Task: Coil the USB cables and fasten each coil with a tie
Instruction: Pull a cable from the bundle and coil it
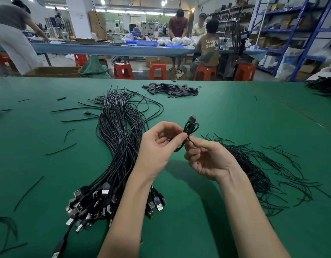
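Note:
A small coiled black USB cable (191,127) is held above the green table (235,112), its plug pointing up. My left hand (159,146) pinches the coil's middle from the left. My right hand (205,157) pinches it from the right, where a thin black tie seems to wrap the coil. A big bundle of uncoiled black USB cables (120,138) lies to the left, with its plugs (97,205) heaped near the front. A pile of thin black ties (257,170) spreads out to the right, partly hidden by my right forearm.
Loose ties (60,149) lie scattered over the left of the table. A heap of small black flat pieces (172,89) sits at the far middle. More black cables (322,86) lie at the far right edge. People work at benches beyond, with red stools (157,70).

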Available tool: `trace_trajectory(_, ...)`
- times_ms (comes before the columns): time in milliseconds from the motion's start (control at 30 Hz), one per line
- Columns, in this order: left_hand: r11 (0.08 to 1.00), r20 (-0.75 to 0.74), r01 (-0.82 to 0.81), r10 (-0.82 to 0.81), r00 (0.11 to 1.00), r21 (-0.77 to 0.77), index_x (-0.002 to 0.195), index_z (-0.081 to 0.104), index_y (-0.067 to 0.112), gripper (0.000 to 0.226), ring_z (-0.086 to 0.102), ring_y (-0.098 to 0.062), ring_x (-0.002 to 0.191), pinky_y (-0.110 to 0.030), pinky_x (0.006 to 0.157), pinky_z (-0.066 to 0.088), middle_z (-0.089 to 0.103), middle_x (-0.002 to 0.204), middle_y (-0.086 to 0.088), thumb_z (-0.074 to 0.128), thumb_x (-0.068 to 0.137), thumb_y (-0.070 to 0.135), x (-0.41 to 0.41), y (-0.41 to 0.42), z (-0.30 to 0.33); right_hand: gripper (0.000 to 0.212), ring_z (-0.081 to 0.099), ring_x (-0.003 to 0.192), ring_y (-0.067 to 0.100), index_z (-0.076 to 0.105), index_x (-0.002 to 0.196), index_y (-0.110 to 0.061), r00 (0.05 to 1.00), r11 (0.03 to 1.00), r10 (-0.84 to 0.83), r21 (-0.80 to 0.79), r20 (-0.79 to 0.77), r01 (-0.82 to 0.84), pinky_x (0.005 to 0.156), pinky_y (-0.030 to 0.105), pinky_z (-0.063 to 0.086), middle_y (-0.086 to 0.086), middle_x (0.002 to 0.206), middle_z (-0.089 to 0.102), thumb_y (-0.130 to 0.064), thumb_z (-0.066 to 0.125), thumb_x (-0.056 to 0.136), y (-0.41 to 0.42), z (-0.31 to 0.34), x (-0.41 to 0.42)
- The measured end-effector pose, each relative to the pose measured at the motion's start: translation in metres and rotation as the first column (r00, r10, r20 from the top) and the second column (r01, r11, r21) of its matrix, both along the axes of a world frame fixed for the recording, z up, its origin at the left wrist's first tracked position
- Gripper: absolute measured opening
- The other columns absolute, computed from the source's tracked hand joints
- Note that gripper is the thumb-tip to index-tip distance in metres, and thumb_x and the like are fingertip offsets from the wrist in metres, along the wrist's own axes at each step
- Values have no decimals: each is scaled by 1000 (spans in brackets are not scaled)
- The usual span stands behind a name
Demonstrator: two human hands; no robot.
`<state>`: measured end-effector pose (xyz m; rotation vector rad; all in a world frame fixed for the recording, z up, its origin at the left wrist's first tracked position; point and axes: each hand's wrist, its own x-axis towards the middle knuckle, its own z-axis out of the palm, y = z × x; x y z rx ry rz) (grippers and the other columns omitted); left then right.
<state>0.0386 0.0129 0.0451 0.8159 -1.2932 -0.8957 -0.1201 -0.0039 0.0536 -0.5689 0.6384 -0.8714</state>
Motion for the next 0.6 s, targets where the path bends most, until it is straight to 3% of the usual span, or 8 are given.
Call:
trace_trajectory(33,999,-9,26,-26,1000,37,93,69,15,15,69,-7,82,-16,76,52,74,85,3,77,84,6,1,0,0,10,46,47,1,65,79,-10,998,999,-4,-42,-55,2,43,10,40,-4,65,61,-16,73,75,0,2,0)
trace_trajectory(100,985,-87,81,-69,994,151,94,68,19,16,69,-14,79,-19,73,53,75,86,-8,78,82,15,5,1,0,11,48,49,3,71,85,-12,929,954,-113,-300,-353,2,47,12,42,-5,69,67,-20,77,80,0,7,2)
trace_trajectory(133,974,-142,96,-68,988,203,93,68,19,16,67,-16,75,-21,71,53,75,84,-12,79,80,18,6,1,-1,9,51,51,5,73,87,-15,842,896,-224,-444,-490,-20,50,14,44,-6,73,71,-22,78,85,1,9,4)
trace_trajectory(200,957,-244,106,-38,969,269,91,68,17,20,62,-17,68,-22,67,52,71,75,-9,79,75,20,7,0,-2,2,59,55,7,74,95,-22,642,731,-484,-678,-594,-76,56,19,49,-9,83,77,-23,72,94,1,12,6)
trace_trajectory(267,942,-314,133,-31,949,308,92,67,15,24,60,-14,64,-20,64,52,67,70,-3,79,71,21,8,-2,-2,19,66,66,6,68,106,-33,470,487,-707,-846,-528,-217,61,20,52,-18,95,74,-18,67,94,1,12,5)
trace_trajectory(333,925,-373,173,-37,927,337,92,67,15,24,60,-13,63,-19,63,53,65,70,-1,78,71,20,10,-2,-1,31,66,78,9,66,110,-37,432,327,-777,-880,-458,-345,65,24,55,-24,104,69,-15,71,89,1,11,2)
trace_trajectory(467,908,-387,205,-53,921,366,90,68,17,24,61,-11,64,-19,64,55,68,75,-1,79,70,21,14,-2,-2,15,65,80,8,71,96,-36,407,285,-801,-877,-439,-385,68,39,57,-24,98,69,-36,79,83,0,7,1)
trace_trajectory(600,907,-361,214,-75,930,362,85,70,20,21,61,-10,66,-20,67,54,68,76,-2,80,68,24,12,-1,-4,15,65,73,6,69,87,-37,370,290,-823,-878,-432,-381,64,33,55,-26,91,70,-51,71,84,2,8,4)
